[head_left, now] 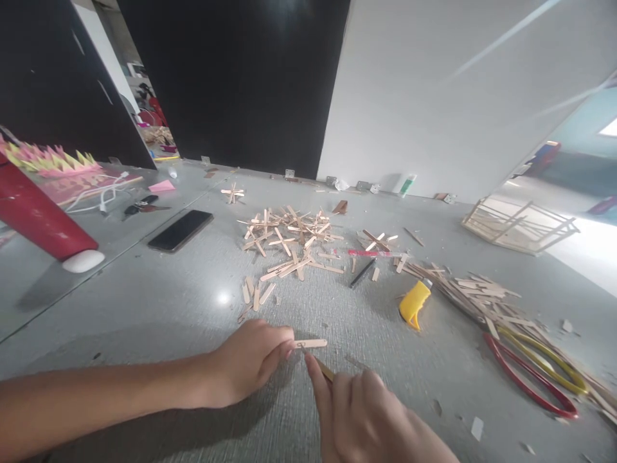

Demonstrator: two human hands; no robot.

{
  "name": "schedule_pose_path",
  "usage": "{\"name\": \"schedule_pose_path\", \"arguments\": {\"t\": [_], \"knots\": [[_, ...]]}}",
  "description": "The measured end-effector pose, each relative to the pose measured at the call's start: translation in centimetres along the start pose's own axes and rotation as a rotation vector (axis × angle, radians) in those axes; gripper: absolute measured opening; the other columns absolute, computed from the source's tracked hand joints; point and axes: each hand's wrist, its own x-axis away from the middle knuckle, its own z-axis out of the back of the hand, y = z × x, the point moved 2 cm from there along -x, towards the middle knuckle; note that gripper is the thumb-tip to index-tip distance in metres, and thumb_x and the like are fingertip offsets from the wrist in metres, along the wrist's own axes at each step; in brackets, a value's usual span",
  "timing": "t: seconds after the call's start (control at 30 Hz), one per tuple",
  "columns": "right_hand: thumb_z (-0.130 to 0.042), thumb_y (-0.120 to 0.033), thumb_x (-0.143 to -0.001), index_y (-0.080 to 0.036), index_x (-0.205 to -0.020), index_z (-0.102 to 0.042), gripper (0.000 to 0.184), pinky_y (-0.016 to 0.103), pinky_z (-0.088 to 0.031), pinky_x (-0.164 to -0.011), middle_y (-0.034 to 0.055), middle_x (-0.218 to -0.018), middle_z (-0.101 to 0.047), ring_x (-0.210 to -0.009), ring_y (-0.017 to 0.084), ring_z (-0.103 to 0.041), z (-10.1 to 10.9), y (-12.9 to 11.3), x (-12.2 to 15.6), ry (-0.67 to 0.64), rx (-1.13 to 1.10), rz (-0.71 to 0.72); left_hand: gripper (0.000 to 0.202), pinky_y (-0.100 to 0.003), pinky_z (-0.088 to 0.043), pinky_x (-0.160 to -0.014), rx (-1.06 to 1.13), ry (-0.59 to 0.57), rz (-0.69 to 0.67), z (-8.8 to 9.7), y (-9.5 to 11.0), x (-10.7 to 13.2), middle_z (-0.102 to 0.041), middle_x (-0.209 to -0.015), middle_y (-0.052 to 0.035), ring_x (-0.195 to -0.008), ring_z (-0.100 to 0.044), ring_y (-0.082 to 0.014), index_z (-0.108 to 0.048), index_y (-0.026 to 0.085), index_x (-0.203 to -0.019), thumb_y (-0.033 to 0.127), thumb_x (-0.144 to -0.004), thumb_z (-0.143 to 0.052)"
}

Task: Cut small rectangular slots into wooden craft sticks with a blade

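My left hand (258, 357) pinches a wooden craft stick (311, 343) by its left end, low over the surface. Dark pencil-like marks show near the stick's middle. In my right hand (361, 411) is a slim tool with a yellowish-brown handle (326, 370); its thin tip meets the stick at the marks. My fingers cover most of this tool, so its exact kind cannot be made out. Beyond my hands lie several short cut stick pieces (256, 296) and a heap of craft sticks joined into crosses (289, 231).
A black pen (362, 273), a yellow pistol-shaped tool (414, 304), red-and-yellow-handled scissors (530, 379) and loose sticks (486, 299) lie rightward. A phone (182, 230) and a red bottle (41, 209) are left. A stick frame (520, 225) stands far right, near the wall (434, 96).
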Motion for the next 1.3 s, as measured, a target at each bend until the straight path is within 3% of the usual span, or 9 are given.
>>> {"name": "schedule_pose_path", "arguments": {"t": [0.1, 0.23, 0.3, 0.43, 0.6, 0.7, 0.8, 0.97, 1.3], "knots": [[-0.044, -0.005, -0.092, 0.001, -0.131, -0.061, 0.043, 0.033, -0.034, -0.048, 0.0043, -0.065, -0.062, -0.053, 0.017, -0.052, -3.2, 2.0, 1.2, 0.078, -0.211, 0.078, 0.036, -0.025, -0.025, -0.052, 0.018, -0.017, 0.007, 0.5, 0.3, -0.2, -0.036, -0.055, 0.0072, -0.048, -0.035, -0.0105, -0.037, 0.021, -0.070, 0.026, -0.105, -0.034], [-0.028, -0.009, -0.104, -0.010, -0.140, -0.053, 0.043, 0.031, -0.032, -0.049, -0.0015, -0.063, -0.056, -0.050, 0.015, -0.049, -7.2, 4.6, 2.7, 0.156, -0.514, 0.095, 0.029, -0.025, -0.026, -0.053, 0.011, -0.032, 0.006, 0.8, 0.5, -0.4, -0.041, -0.056, 0.0067, -0.050, -0.038, -0.0103, -0.040, 0.021, -0.069, 0.012, -0.096, -0.042], [-0.031, -0.010, -0.104, -0.008, -0.139, -0.053, 0.042, 0.032, -0.033, -0.051, -0.0008, -0.064, -0.057, -0.051, 0.015, -0.050, -6.9, 4.7, 2.5, 0.142, -0.472, 0.104, 0.030, -0.026, -0.024, -0.052, 0.006, -0.017, 0.013, 0.8, 0.4, -0.4, -0.038, -0.054, 0.0069, -0.049, -0.035, -0.0105, -0.038, 0.021, -0.067, 0.012, -0.096, -0.041], [-0.048, -0.008, -0.091, 0.002, -0.134, -0.058, 0.045, 0.034, -0.031, -0.049, 0.0050, -0.067, -0.062, -0.055, 0.017, -0.052, -2.7, 2.4, 0.7, 0.043, -0.179, 0.134, 0.038, -0.027, -0.021, -0.051, 0.007, 0.001, -0.008, 0.6, 0.4, -0.5, -0.031, -0.053, 0.0075, -0.048, -0.030, -0.0107, -0.032, 0.021, -0.065, 0.024, -0.103, -0.037], [-0.050, -0.012, -0.088, -0.005, -0.106, -0.075, 0.033, 0.033, -0.016, -0.042, 0.0002, -0.047, -0.048, -0.041, 0.014, -0.035, 0.1, -0.8, -1.9, -0.006, -0.124, 0.009, 0.040, -0.027, -0.021, -0.052, 0.014, 0.002, -0.007, 0.7, 0.5, -0.6, -0.033, -0.054, 0.0074, -0.049, -0.030, -0.0106, -0.033, 0.021, -0.066, 0.028, -0.105, -0.035], [-0.053, -0.011, -0.087, -0.002, -0.108, -0.074, 0.031, 0.034, -0.017, -0.042, 0.0014, -0.051, -0.051, -0.043, 0.015, -0.039, -0.9, -0.1, -1.8, 0.010, -0.154, 0.016, 0.042, -0.026, -0.023, -0.051, 0.023, -0.005, 0.008, 0.8, 0.4, -0.5, -0.036, -0.052, 0.0073, -0.047, -0.034, -0.0102, -0.036, 0.021, -0.065, 0.027, -0.106, -0.032], [-0.051, -0.007, -0.089, 0.003, -0.128, -0.061, 0.041, 0.036, -0.027, -0.046, 0.0051, -0.066, -0.061, -0.053, 0.018, -0.052, -3.5, 2.5, 0.0, 0.059, -0.244, 0.122, 0.038, -0.025, -0.025, -0.052, 0.014, -0.003, 0.007, 0.7, 0.3, -0.6, -0.038, -0.053, 0.0069, -0.048, -0.036, -0.0103, -0.037, 0.021, -0.065, 0.021, -0.104, -0.035], [-0.027, -0.010, -0.106, -0.008, -0.140, -0.049, 0.040, 0.033, -0.030, -0.050, -0.0015, -0.065, -0.056, -0.050, 0.016, -0.046, -7.7, 5.2, 2.6, 0.198, -0.488, 0.130, 0.030, -0.025, -0.025, -0.055, -0.015, -0.001, 0.010, 0.4, 0.1, -0.6, -0.042, -0.056, 0.0067, -0.053, -0.038, -0.0104, -0.041, 0.020, -0.068, 0.012, -0.097, -0.042], [-0.020, -0.011, -0.107, -0.002, -0.141, -0.047, 0.045, 0.032, -0.036, -0.052, 0.0009, -0.068, -0.056, -0.054, 0.017, -0.049, -6.2, 2.6, 3.4, 0.128, -0.470, 0.024, 0.037, -0.027, -0.021, -0.053, -0.041, 0.012, 0.026, 0.4, 0.1, -0.5, -0.031, -0.055, 0.0076, -0.052, -0.028, -0.0103, -0.032, 0.020, -0.064, 0.016, -0.099, -0.043]]}}
